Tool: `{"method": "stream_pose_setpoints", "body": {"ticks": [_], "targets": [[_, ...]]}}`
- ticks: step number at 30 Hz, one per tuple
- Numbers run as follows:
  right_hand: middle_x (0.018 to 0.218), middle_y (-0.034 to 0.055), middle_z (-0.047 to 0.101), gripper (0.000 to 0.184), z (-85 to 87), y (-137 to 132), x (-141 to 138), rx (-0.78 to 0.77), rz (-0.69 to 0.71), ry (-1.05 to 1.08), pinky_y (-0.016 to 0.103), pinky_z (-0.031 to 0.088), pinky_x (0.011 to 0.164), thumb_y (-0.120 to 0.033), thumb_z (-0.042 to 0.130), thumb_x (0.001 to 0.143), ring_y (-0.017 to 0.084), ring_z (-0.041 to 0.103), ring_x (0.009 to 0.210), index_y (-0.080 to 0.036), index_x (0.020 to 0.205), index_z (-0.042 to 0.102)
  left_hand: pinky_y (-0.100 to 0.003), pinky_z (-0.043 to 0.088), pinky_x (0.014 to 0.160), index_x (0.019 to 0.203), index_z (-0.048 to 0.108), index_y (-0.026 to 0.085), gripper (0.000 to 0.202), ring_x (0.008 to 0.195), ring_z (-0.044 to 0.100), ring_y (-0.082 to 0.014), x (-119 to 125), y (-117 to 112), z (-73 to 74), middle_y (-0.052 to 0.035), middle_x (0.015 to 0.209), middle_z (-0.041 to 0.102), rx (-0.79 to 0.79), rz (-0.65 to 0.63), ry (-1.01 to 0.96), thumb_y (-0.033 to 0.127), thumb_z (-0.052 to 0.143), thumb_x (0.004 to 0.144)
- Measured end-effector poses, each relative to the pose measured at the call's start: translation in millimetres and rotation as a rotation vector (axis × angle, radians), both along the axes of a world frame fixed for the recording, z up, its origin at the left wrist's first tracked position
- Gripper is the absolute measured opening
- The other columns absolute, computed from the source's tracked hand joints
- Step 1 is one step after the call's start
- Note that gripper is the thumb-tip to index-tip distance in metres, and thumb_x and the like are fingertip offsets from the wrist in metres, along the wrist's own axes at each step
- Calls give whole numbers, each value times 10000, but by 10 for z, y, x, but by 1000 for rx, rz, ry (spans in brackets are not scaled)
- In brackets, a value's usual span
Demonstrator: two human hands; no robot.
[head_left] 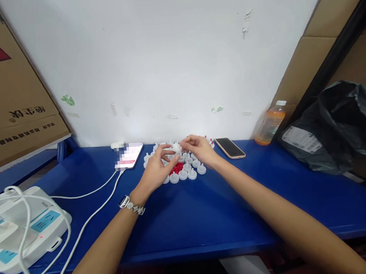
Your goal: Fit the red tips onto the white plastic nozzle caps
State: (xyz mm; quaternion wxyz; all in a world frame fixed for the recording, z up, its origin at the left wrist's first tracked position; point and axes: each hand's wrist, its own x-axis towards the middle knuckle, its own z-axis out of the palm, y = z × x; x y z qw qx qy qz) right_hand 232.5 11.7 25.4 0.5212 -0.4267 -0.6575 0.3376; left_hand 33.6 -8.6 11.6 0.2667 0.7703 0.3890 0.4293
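Observation:
Over a cluster of round white plastic caps with short nozzles [192,174], both hands meet at the middle of the group. My left hand [156,166] curves its fingers and thumb around one white plastic cap [176,148], held just above the others. From the right, my right hand [200,149] reaches in with thumb and forefinger pinched at that cap's side. Whatever lies between those fingertips is too small to make out. A pile of small red pieces [176,168] sits among the caps, partly covered by my left hand.
A lit phone with a cable [130,155] lies left of the caps, a dark phone [230,148] right. Farther out are a white power strip [44,221], an orange drink bottle [269,124] and a black plastic bag [323,131]. A white wall [171,62] rises behind the blue table [201,223].

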Motion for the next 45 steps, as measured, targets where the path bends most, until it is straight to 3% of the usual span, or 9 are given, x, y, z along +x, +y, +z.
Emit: {"method": "stream_pose_setpoints", "body": {"ticks": [4,9,15,19,23,28,31,39,45], "targets": [[846,58,733,120,78,431,207,62,-356,-462,293,469,769,-254,630,798,178,654,798,-174,843,707,-316,477,672,1082,602,214,304,825,621,-186,0,12,0,-62,1062,687,75,103,85,458,574,903],[957,88,757,207,39,793,178,-16,-442,-978,368,394,936,-198,555,840,230,658,949,-192,899,753,-338,478,724,942,654,212,252,813,598,-186,8,-5,-14,-51,985,645,117,69,180,439,546,921],[945,82,762,210,-48,917,119,-96,-378,-1028,341,395,923,-280,572,853,230,661,964,-198,902,759,-342,475,770,912,643,218,247,898,592,-203,27,-13,-25,-47,992,623,143,35,176,426,514,945],[1084,107,738,324,-46,1007,222,-83,-510,-995,373,380,949,-354,496,904,247,636,1058,-199,1085,715,-351,460,833,891,627,219,204,934,581,-203,68,0,-4,-38,1005,623,177,41,141,374,510,955],[1045,148,737,227,-66,1124,261,-121,-573,-1024,411,332,985,-280,595,822,268,634,1056,-161,948,741,-364,451,875,890,621,221,188,958,575,-207,95,23,-5,-34,1003,617,174,47,147,361,516,956],[950,107,744,199,-28,1071,224,-110,-609,-944,404,342,965,-224,548,822,243,646,992,-183,907,723,-369,461,872,896,611,219,209,1010,570,-224,87,25,-25,-49,1013,612,178,16,150,374,491,968],[877,63,730,156,47,794,185,2,-587,-662,351,409,873,-237,548,807,212,648,892,-187,877,677,-354,474,851,1003,607,228,187,959,575,-200,81,4,-34,-47,1064,593,195,53,150,365,483,976],[650,-2,633,181,-52,-329,-191,-298,21,302,232,335,528,-343,639,731,117,540,573,-189,760,549,-304,499,728,1275,474,221,337,853,583,-157,138,-80,-63,-74,1145,566,309,20,34,342,528,966],[598,-53,476,285,-152,-454,-254,-118,35,204,248,332,532,-465,582,840,110,416,543,-224,742,463,-290,492,761,1167,564,215,204,834,570,-144,138,-153,4,-57,1078,612,396,-15,19,286,460,1006]]}}
